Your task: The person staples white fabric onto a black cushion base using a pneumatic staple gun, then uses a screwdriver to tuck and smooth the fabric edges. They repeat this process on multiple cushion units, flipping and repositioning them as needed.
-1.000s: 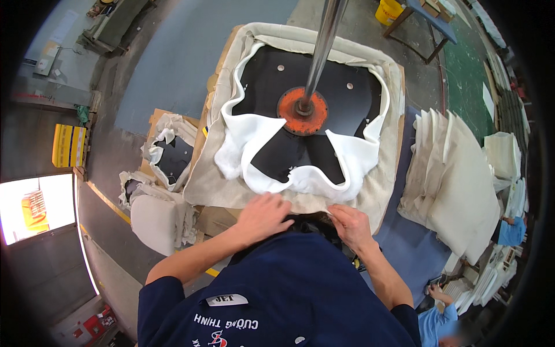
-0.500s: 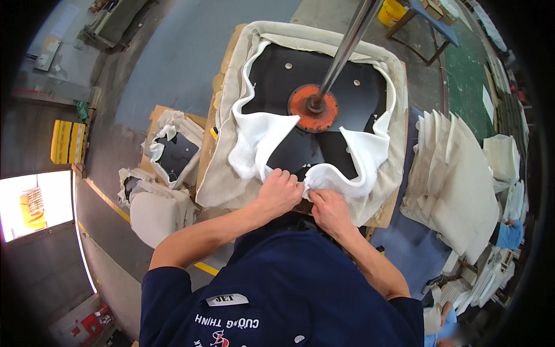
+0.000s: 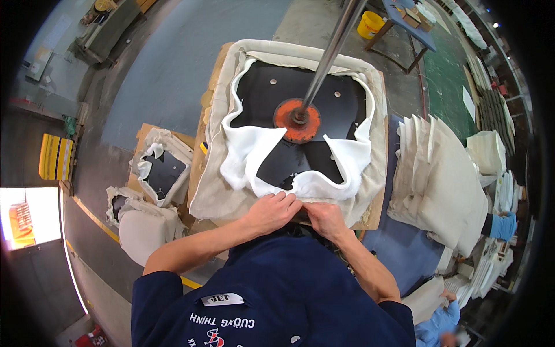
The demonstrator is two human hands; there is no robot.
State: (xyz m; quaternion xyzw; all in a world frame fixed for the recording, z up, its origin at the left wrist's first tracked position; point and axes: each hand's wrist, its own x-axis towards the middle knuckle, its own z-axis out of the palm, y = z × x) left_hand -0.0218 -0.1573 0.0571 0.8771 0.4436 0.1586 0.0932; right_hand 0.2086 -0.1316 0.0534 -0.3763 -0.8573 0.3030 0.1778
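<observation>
A seat cushion lies upside down before me, its black base panel [image 3: 324, 87] ringed by white padding [image 3: 237, 153] and a beige fabric cover [image 3: 205, 194]. An orange disc [image 3: 282, 118] at the end of a metal rod [image 3: 335, 52] presses on the panel. Two pointed flaps of the padding fold inward over it. At the cushion's near edge, my left hand [image 3: 274, 210] is closed on the fabric's edge, fingers curled. Close beside it, my right hand [image 3: 327, 221] pinches the same edge. The fingertips are partly hidden.
Smaller cushions [image 3: 165, 173] in beige fabric sit at the left. A stack of beige covers [image 3: 436, 179] stands at the right on a blue surface [image 3: 404, 254]. Beyond are a yellow bucket [image 3: 370, 25] and a blue table [image 3: 407, 26]. A person in light blue [image 3: 439, 327] is at the lower right.
My hands have shifted from the white padding's near rim toward me, onto the beige fabric's edge. The near padding lies flatter. The whole view has shifted slightly.
</observation>
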